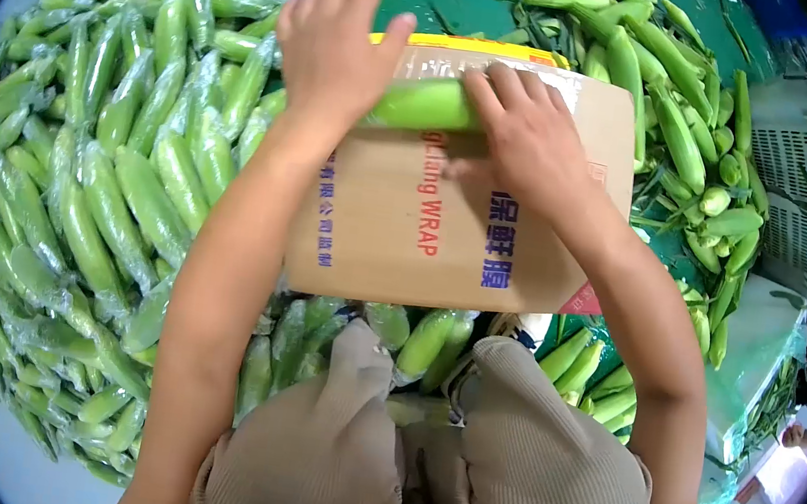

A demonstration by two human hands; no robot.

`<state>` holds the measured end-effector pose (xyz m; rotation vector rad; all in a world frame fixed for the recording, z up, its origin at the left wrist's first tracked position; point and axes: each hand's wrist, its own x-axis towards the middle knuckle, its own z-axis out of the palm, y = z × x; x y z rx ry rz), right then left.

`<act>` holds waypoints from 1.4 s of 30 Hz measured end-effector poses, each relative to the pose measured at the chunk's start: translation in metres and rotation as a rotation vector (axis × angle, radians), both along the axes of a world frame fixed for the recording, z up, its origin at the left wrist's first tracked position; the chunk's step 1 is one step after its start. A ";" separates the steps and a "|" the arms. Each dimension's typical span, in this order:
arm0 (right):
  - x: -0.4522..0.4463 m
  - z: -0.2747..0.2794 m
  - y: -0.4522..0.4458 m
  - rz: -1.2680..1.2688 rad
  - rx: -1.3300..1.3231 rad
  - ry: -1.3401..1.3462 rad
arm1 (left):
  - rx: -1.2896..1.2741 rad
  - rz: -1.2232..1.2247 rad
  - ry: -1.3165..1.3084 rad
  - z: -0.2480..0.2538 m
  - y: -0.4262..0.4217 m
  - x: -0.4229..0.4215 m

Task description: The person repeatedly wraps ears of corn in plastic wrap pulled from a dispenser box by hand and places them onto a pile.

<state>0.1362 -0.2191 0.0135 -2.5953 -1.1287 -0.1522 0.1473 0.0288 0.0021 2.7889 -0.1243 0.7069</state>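
Note:
A green ear of corn (427, 105) in its husk lies across the top of a brown cardboard box (378, 214) printed "WRAP". My right hand (527, 134) has its fingers curled over the corn's right end. At the left end is my left hand (336, 47), raised with its fingers and thumb apart; whether its palm touches the corn is hidden. Shiny clear film (447, 62) shows at the far side of the box, in front of a yellow edge strip (479, 47).
A large heap of film-wrapped corn (99, 185) spreads along the left. Unwrapped ears (675, 134) are piled at the right, beside a white slatted crate (792, 189). More wrapped corn (427, 344) lies below the box, close to my knees (542, 440).

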 end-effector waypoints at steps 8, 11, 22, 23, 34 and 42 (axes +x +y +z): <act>0.028 0.026 -0.012 0.136 0.147 0.732 | 0.261 -0.328 -0.006 0.011 -0.037 -0.068; 0.056 0.069 0.003 0.028 -0.350 0.890 | 0.090 -0.348 0.422 0.027 -0.045 -0.082; 0.013 -0.047 0.015 0.391 -0.128 0.173 | -0.283 -0.698 1.405 0.056 -0.062 -0.149; 0.012 -0.047 0.015 0.383 -0.107 0.188 | -0.411 -0.826 1.507 0.040 -0.062 -0.173; -0.208 -0.057 -0.067 0.411 0.302 1.676 | -0.754 -0.713 1.386 0.053 0.005 -0.227; -0.214 -0.067 -0.010 0.423 0.894 1.763 | -1.740 -0.615 0.420 0.024 -0.053 -0.218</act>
